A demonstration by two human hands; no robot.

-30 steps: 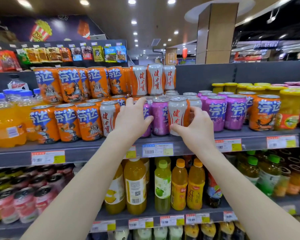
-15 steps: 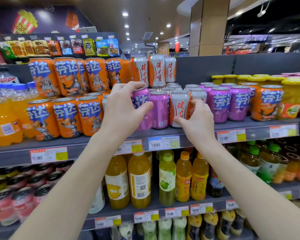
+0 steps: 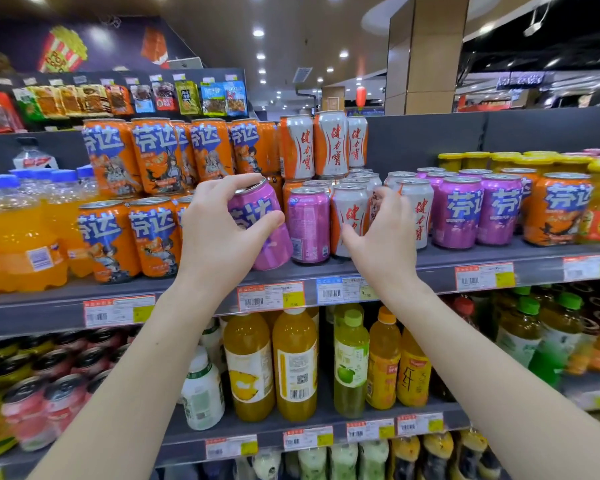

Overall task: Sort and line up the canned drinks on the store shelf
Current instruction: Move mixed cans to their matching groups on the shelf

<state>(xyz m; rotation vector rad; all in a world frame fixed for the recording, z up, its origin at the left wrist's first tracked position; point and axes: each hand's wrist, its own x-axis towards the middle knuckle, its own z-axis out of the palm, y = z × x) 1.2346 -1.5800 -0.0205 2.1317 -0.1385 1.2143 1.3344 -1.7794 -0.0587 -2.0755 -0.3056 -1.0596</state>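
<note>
The left grip (image 3: 219, 233) is clasping the purple Fanta can (image 3: 275, 245), tilted toward eleven o'clock at the shelf (image 3: 465, 263) front, while the right grip (image 3: 383, 240) is grasping the white Jianlibao can (image 3: 350, 207) at its three o'clock.

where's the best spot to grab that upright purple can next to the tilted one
Probably grip the upright purple can by its top rim, coming from the front and above. The tilted purple can in the left hand and a white-and-orange can crowd its sides.
</note>
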